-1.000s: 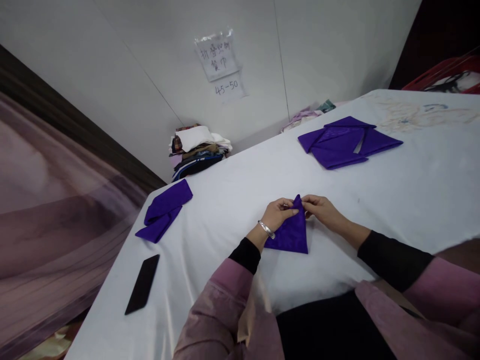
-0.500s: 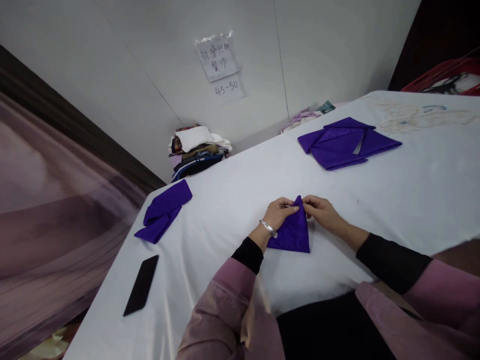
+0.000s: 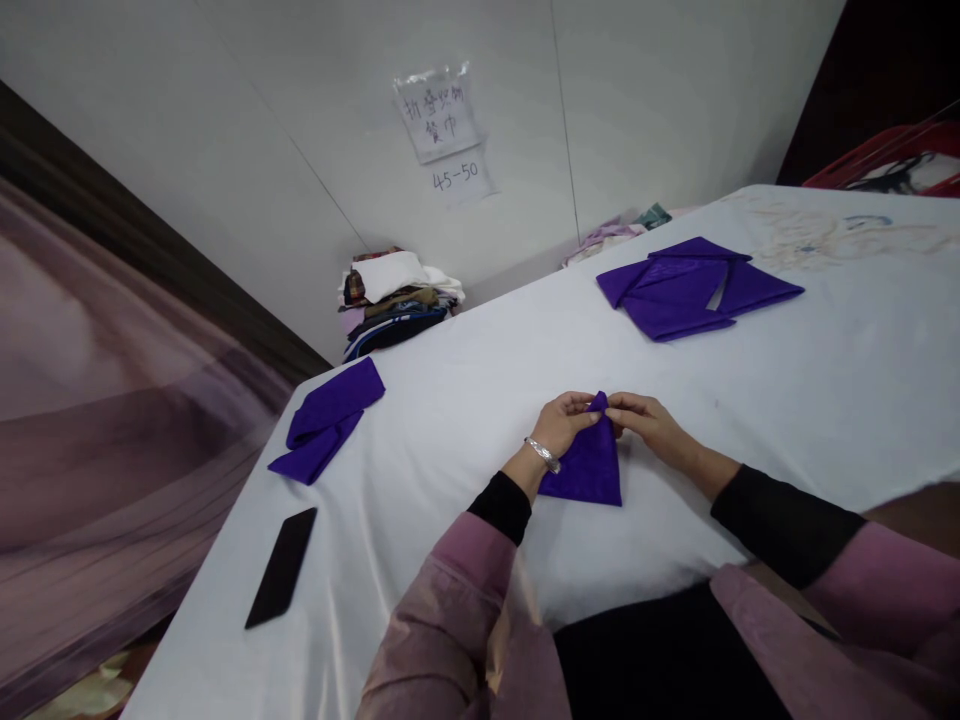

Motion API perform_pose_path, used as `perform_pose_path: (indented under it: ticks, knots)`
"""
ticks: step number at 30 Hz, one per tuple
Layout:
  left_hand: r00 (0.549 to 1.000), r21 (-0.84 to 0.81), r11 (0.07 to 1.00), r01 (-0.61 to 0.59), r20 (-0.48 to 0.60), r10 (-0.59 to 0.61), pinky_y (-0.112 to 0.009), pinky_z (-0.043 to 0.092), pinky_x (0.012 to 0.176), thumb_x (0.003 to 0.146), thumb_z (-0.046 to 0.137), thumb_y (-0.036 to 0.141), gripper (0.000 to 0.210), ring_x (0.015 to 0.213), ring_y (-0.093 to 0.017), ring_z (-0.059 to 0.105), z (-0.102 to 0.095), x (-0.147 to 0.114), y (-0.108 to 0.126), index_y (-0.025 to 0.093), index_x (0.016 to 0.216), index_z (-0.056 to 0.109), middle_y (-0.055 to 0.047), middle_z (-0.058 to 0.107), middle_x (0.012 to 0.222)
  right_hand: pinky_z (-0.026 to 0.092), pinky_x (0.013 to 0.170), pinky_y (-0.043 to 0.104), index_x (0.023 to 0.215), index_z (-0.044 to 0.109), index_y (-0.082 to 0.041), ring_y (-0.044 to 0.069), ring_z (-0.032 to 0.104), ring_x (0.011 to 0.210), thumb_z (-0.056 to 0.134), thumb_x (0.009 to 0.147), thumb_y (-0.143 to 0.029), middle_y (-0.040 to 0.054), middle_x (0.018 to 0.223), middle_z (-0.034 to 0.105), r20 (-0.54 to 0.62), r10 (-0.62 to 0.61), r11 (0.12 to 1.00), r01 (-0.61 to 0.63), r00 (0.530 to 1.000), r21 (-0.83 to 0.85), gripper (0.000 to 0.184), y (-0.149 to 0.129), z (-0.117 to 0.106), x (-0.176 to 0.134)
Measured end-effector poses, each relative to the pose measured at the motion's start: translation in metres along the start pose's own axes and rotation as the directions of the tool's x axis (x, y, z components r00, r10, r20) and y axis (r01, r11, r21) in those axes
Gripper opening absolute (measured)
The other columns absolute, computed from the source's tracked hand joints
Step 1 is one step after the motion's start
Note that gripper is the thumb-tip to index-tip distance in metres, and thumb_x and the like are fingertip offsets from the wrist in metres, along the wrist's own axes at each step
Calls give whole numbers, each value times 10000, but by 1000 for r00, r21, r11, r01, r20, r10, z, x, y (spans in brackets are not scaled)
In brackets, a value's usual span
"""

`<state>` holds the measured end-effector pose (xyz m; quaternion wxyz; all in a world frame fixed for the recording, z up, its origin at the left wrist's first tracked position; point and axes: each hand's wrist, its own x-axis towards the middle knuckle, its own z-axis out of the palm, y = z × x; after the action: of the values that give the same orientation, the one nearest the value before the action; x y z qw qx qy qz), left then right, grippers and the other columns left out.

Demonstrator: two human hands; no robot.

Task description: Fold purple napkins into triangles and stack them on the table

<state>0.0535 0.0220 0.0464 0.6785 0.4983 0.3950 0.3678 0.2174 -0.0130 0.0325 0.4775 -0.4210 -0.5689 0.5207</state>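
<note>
A purple cloth napkin (image 3: 589, 470), folded to a point at its far end, lies in front of me on the white tablecloth (image 3: 465, 420). My left hand (image 3: 564, 424), with a silver bracelet at the wrist, pinches the napkin near its tip from the left. From the right, my right hand (image 3: 651, 428) grips the same tip between thumb and fingers. Other folded purple napkins (image 3: 679, 290) lie overlapping at the far right. One more folded purple napkin (image 3: 330, 415) rests near the left edge.
A black phone-like slab (image 3: 281, 568) lies at the left of the table. Behind the far edge stands a pile of folded clothes (image 3: 397, 300) against the wall. Handwritten paper signs (image 3: 441, 120) hang there. A red basket (image 3: 840, 168) is at the far right, a sheer curtain (image 3: 112, 430) at left.
Both hands stay at the napkin's tip. My right thumb and fingers have closed in slightly on it, and my left hand has shifted a little to the right.
</note>
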Motion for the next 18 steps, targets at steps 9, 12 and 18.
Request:
perform_pose_path:
  ticks: [9, 12, 18]
  knots:
    - [996, 242, 967, 85, -15, -84, -299, 490, 687, 606, 786, 269, 236, 623, -124, 603, -5, 4, -5, 152, 757, 647, -2, 666, 682, 420, 581, 278, 720, 609, -187, 118, 499, 576, 617, 728, -476, -30, 611, 544, -164, 46, 999, -50, 985, -20, 289, 10, 1, 6]
    - [993, 431, 895, 117, -45, -108, -297, 487, 638, 629, 766, 300, 192, 598, -136, 587, -15, 5, -11, 168, 705, 648, 7, 648, 646, 401, 539, 270, 718, 610, -184, 118, 496, 547, 626, 703, -477, -23, 609, 567, -202, 120, 990, -132, 972, -49, 293, 13, -5, 10]
    - [984, 776, 630, -30, -89, 157, -366, 461, 800, 662, 735, 275, 238, 804, -220, 605, -20, 0, -21, 228, 884, 665, -27, 656, 792, 357, 483, 266, 637, 571, -195, 125, 461, 481, 607, 672, -437, -37, 492, 520, -202, 178, 946, -224, 963, -234, 247, 22, -16, 24]
